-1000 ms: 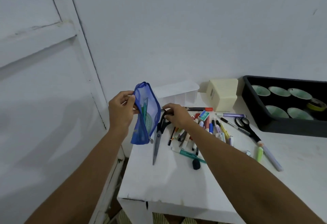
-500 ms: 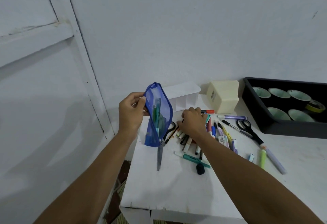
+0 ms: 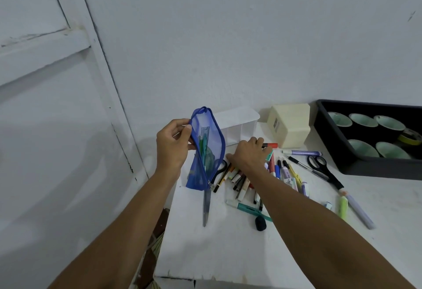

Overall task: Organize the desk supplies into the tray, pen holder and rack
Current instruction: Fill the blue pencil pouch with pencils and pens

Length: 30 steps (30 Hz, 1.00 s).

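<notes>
My left hand holds a blue mesh pencil pouch upright above the table's left edge; a ruler and green items show through the mesh. My right hand lies palm down on a heap of pens and markers, fingers reaching an orange-capped marker. Whether it grips anything is hidden. Long scissors lie below the pouch. A white divided pen holder stands behind the pouch. A black tray with round cups sits at the right.
A cream box stands between the holder and tray. Black-handled scissors, a lilac marker, a green highlighter and a black eraser lie on the white table. The wall is close behind.
My right hand has left the scissors' handles and moved right over the pen heap toward the orange-capped marker. The pouch has shifted slightly right and hangs more upright.
</notes>
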Available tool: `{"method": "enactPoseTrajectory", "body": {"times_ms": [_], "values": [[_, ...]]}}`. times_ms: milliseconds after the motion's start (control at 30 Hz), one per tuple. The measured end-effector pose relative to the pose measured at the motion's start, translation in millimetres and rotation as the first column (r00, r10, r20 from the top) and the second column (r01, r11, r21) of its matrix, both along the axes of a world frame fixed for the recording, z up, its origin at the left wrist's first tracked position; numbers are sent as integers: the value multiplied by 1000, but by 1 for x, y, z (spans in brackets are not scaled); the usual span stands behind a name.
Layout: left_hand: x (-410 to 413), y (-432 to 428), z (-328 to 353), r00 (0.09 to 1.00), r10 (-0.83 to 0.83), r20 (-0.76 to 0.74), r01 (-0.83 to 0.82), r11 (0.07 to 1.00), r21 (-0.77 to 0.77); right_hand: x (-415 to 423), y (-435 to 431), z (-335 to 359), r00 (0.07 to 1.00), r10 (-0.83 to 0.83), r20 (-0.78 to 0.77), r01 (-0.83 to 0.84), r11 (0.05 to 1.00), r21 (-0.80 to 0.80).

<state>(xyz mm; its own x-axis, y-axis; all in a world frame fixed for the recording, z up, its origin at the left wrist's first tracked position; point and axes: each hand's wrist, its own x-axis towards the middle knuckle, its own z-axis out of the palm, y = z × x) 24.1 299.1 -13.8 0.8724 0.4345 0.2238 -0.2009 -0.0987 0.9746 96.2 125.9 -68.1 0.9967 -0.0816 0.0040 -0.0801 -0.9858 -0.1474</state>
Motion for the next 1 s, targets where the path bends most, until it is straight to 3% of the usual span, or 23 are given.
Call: {"method": "enactPoseTrajectory", "body": {"times_ms": [267,500,567,633,733,833,867,1000], "values": [[2,-3,1,1000,-19,-12,19,1000,-4,5,2,5,990,-140,-4,137,962,236],[1,-6,2,999,-27,-17,27,1000,10,2,4,5,998,-50,-26,50,998,32],[-1,-7,1,999,-27,-19,27,1000,5,2,8,4,998,-63,-13,64,997,42],[-3,-7,1,1000,-20,-24,20,1000,2,5,9,2,991,-133,-4,132,980,148],[-3,-6,-2,999,-17,-28,17,1000,6,4,5,9,971,-239,12,206,860,466],[-3,-6,-1,999,-18,-31,19,1000,17,-3,-4,33,968,-233,93,56,561,826],[-3,-6,-1,999,-17,-30,18,1000,19,-7,-7,44,958,-247,145,-1,503,864],[-3,-10,2,1000,-9,-25,10,1000,14,-21,-19,89,872,-317,372,-215,435,874]]}}
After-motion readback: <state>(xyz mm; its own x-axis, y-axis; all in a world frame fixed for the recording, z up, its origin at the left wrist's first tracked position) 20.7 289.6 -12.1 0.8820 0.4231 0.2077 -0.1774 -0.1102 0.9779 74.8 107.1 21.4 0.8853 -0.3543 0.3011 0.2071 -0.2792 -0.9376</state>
